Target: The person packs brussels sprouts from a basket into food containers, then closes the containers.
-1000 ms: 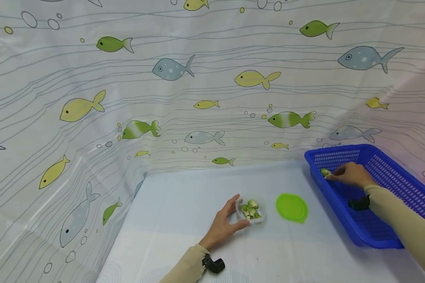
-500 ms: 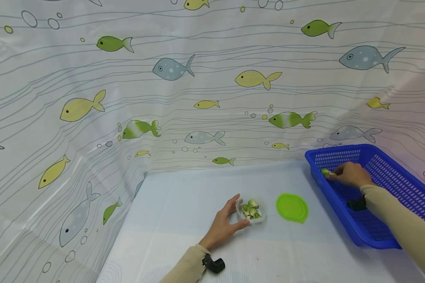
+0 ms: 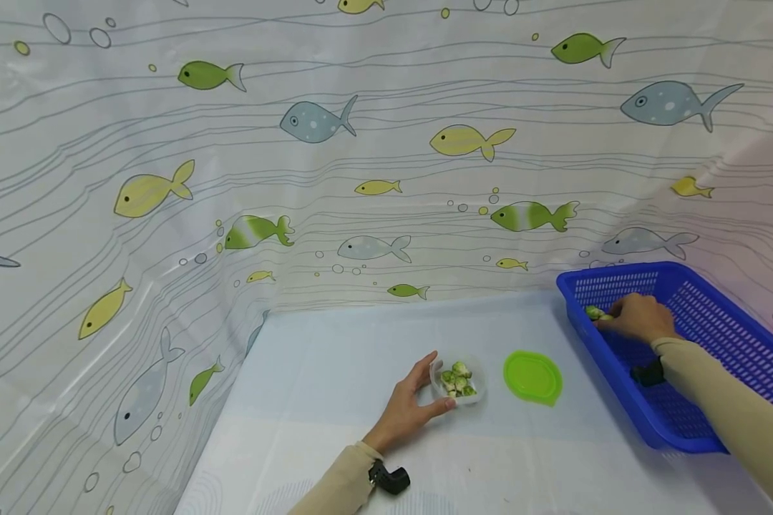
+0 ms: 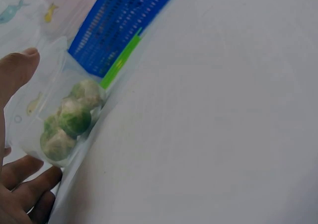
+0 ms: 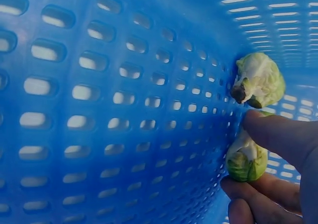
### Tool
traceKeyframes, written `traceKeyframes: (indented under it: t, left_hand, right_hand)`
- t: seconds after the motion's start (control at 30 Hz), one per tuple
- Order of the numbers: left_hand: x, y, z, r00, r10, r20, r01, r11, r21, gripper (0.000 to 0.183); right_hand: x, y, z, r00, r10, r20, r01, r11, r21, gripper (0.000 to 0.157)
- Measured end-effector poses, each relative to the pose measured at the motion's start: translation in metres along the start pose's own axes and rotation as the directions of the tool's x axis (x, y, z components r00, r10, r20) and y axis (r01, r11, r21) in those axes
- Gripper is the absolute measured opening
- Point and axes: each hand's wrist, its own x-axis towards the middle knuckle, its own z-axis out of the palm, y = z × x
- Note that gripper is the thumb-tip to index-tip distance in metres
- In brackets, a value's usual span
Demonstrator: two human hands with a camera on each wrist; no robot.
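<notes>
Fingers of the right hand [image 3: 638, 317] pinch a Brussels sprout [image 5: 247, 163] between thumb and fingertips, inside the blue basket [image 3: 715, 322] and near its perforated wall. A second sprout [image 5: 261, 80] lies just beside it, against the same wall. The left hand [image 3: 407, 406] is curled round a clear container [image 3: 479, 375] standing upright on the white table [image 3: 328, 372], thumb to one side, fingers to the other; the left wrist view is soft, so full fingertip contact cannot be confirmed. Several sprouts [image 3: 461, 370] sit in the container. A green lid [image 3: 532, 378] lies flat near it, apart from the basket.

Handling, as judged: the held sprout should be light and firm, its outer leaves loose enough to tear or slip under hard pressure. Best hold: a light pinch across the rounded middle. The container appears thin and flexible; steady it low on the walls.

Markings: no brand, label or writing legible; the backdrop [image 3: 322, 207] carries printed fish only.
</notes>
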Motion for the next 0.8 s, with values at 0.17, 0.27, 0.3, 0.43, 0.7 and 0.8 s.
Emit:
traceKeyframes:
  t: [0.17,0.27,0.3,0.43,0.7,0.8]
  left_hand:
    - [0.0002,0.0005,-0.0007,1.0,0.001,-0.001,-0.001,1.0,0.006,0.09]
    - [0.0004,0.0013,-0.0008,1.0,-0.002,-0.001,0.002,1.0,0.007,0.09]
    - [0.0005,0.0016,-0.0008,1.0,-0.003,-0.001,0.003,1.0,0.007,0.091]
    - [0.0007,0.0023,-0.0006,1.0,-0.006,-0.001,0.006,1.0,0.008,0.091]
    - [-0.0007,0.001,0.0,1.0,-0.009,-0.003,0.009,1.0,0.007,0.09]
    - [-0.0011,0.0016,0.0001,1.0,-0.009,-0.004,0.009,1.0,0.007,0.091]
  right_hand:
    - [-0.0006,0.0002,-0.0006,1.0,0.007,-0.01,-0.007,1.0,0.012,0.067]
    - [-0.0011,0.0006,-0.0012,1.0,0.014,-0.015,-0.013,1.0,0.026,0.067]
    - [-0.0015,0.0003,-0.0017,1.0,0.014,-0.015,-0.014,0.999,0.031,0.067]
    - [-0.0029,0.0008,-0.0026,1.0,0.01,-0.017,-0.009,1.0,0.029,0.065]
    - [-0.0044,0.0046,-0.0047,1.0,-0.005,0.03,0.003,0.998,0.056,0.062]
    - [-0.0024,0.0083,-0.005,0.999,-0.014,0.047,0.011,0.997,0.073,0.061]
